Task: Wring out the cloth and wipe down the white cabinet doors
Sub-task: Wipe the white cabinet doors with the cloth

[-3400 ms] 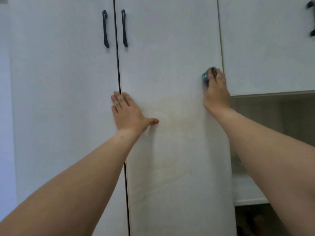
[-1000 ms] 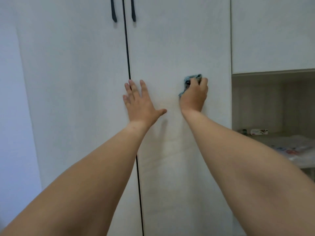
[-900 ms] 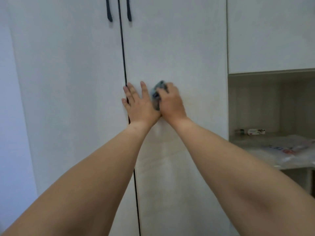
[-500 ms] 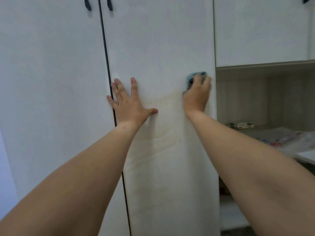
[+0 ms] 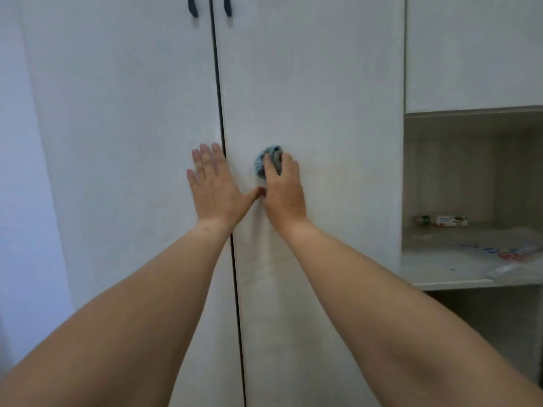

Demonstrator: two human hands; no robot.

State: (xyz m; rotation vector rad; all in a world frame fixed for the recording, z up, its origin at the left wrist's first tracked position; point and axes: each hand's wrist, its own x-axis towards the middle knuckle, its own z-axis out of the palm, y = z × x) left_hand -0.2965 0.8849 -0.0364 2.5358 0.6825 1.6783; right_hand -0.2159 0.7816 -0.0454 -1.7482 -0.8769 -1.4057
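Observation:
Two tall white cabinet doors fill the view, the left door [image 5: 126,142] and the right door [image 5: 317,98], split by a dark vertical gap. My left hand [image 5: 216,188] lies flat and open across that gap, fingers spread and pointing up. My right hand [image 5: 283,190] presses a bunched blue-grey cloth [image 5: 267,163] against the right door, just right of my left thumb. Only the cloth's upper part shows past my fingers. Faint yellowish streaks mark the right door below and beside my right hand.
Two dark handles [image 5: 192,7] sit at the top by the gap. A third white door [image 5: 473,51] hangs upper right over an open shelf [image 5: 440,274] holding a small box [image 5: 451,220] and plastic packaging [image 5: 505,257]. A pale wall [image 5: 20,171] stands left.
My right hand has swept the cloth leftward across the right door, from its right edge to beside my left thumb. My left hand stays flat on the gap.

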